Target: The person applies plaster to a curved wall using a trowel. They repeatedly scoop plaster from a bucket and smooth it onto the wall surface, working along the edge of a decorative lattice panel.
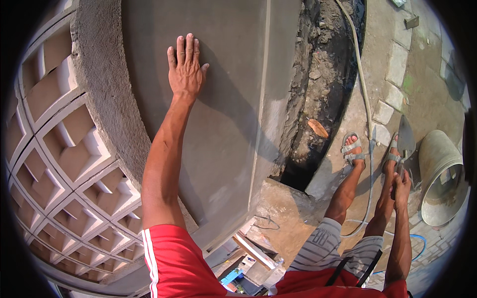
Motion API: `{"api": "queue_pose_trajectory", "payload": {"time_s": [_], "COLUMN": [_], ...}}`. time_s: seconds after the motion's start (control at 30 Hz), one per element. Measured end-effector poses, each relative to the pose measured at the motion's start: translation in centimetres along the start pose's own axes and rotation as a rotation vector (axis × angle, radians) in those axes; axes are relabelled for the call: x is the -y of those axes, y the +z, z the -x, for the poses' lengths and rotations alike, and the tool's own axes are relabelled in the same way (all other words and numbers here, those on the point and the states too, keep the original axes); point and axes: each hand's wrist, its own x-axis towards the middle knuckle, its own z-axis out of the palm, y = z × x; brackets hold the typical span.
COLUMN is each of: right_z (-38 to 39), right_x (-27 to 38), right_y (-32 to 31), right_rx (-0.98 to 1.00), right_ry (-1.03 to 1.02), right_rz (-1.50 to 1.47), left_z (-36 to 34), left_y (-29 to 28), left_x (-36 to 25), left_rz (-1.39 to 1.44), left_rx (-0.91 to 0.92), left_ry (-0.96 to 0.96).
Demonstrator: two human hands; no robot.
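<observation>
Left hand (pixel 186 74), eleven o'clock, outstretched flat on grey wall (pixel 226 144) — perhaps for balance; right hand (pixel 401 187), three o'clock, grips trowel (pixel 406 138).

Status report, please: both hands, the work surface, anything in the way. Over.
Left hand flat on smooth grey surface. Right hand gripping trowel, apart from that surface. Hose between the feet, bucket nearby.

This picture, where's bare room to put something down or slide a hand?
Bare ground lies above the bucket in the picture, right of the pale stones. On the grey plaster, there's hand room between the left hand and the pale ridge. It's crowded around the feet: hose, bucket, and the trowel in the right hand.
</observation>
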Motion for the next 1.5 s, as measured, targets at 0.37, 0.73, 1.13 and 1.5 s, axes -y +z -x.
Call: {"api": "queue_pose_trajectory", "payload": {"time_s": [0.37, 0.73, 1.13, 1.5], "right_z": [3.2, 3.7, 4.6, 6.3], "right_x": [3.5, 8.0, 11.1, 13.8], "right_y": [0.7, -2.6, -2.1, -2.0], "right_rx": [0.043, 0.028, 0.050, 0.190], "right_ry": [-0.039, -0.117, -0.114, 0.017], "right_rz": [-0.024, 0.086, 0.197, 0.018], "left_z": [17.9, 44.9, 50.1, 55.3], "left_y": [2.3, -10.5, -17.1, -22.6], "left_x": [-13.8, -28.1, -33.7, -35.0], "left_rz": [0.689, 1.850, 2.314, 2.352], "left_rx": [0.938, 1.195, 0.995, 0.844], "left_ry": [0.500, -0.022, -0.644, -1.055]}}
